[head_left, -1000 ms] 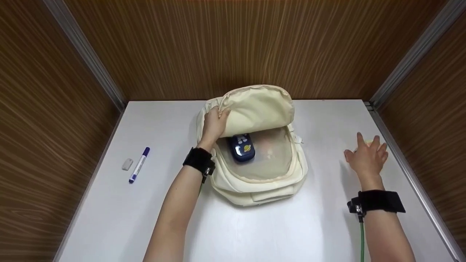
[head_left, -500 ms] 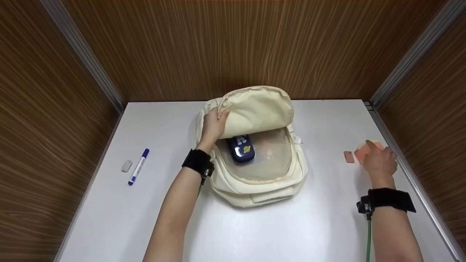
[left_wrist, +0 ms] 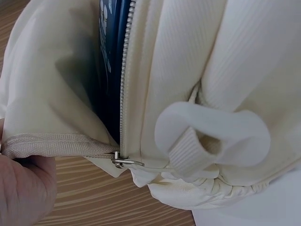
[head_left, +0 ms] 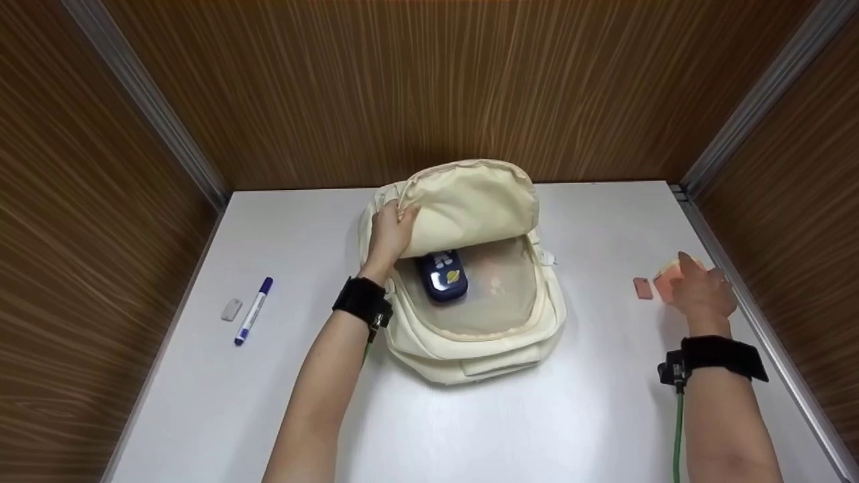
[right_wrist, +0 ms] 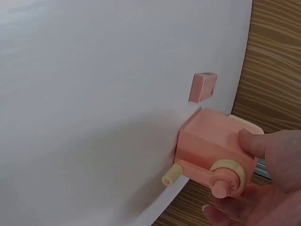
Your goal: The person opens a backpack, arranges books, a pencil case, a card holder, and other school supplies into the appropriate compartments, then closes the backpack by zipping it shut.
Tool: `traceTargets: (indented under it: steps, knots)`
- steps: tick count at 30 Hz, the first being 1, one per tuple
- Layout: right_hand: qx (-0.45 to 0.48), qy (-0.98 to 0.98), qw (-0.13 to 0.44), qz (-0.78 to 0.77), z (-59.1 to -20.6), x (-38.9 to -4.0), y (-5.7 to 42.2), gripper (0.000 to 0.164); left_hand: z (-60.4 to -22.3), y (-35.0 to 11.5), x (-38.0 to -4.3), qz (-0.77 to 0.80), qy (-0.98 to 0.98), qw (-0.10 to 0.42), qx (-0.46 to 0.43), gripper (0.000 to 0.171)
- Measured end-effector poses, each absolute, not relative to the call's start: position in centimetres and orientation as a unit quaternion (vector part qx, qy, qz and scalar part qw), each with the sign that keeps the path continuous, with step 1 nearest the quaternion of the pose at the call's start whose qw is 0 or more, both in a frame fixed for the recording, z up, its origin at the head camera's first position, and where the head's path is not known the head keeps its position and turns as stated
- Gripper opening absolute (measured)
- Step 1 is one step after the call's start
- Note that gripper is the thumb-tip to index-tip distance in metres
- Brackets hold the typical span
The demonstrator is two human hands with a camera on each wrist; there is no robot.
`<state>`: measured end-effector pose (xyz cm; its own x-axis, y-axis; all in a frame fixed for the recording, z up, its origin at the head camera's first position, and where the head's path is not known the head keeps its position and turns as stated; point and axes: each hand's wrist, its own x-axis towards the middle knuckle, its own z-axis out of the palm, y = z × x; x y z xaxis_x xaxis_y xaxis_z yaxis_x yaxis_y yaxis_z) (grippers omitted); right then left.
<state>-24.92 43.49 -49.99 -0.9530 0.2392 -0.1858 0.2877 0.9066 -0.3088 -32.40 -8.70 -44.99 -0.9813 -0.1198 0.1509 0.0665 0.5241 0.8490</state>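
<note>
Well, on the table [head_left: 523, 436] the bag [head_left: 463, 345] lies unzipped, left hand [head_left: 390, 231] pinching its lifted flap [head_left: 470, 208], blue case [head_left: 444, 285] inside. By the right edge, the right hand [head_left: 704, 293] grips the sharpener [right_wrist: 209, 139], a pink block [head_left: 642, 288] beside it.

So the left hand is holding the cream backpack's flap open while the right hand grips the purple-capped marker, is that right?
Not quite: the right hand grips the pink crank pencil sharpener, not the purple-capped marker, as the right wrist view shows. The left hand does hold the flap of the cream backpack open.
</note>
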Motion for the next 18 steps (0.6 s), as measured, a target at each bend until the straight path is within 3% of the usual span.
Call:
traceTargets:
  steps: [5,10,18]
  knots:
    - [0.168,0.969,0.050,-0.174,-49.7,-24.6,42.4,0.059,-45.2,-8.5,-32.4,-0.490,-0.867,0.091,0.015,0.033]
    - [0.168,0.968,-0.013,-0.188,-48.3,-24.8,40.5,0.061,-45.1,-8.5,-32.3,-0.498,-0.862,0.092,0.010,0.032]
    - [0.133,0.950,-0.092,-0.267,-45.7,-24.4,34.3,0.059,-45.1,-9.0,-32.2,-0.503,-0.858,0.100,0.014,0.030]
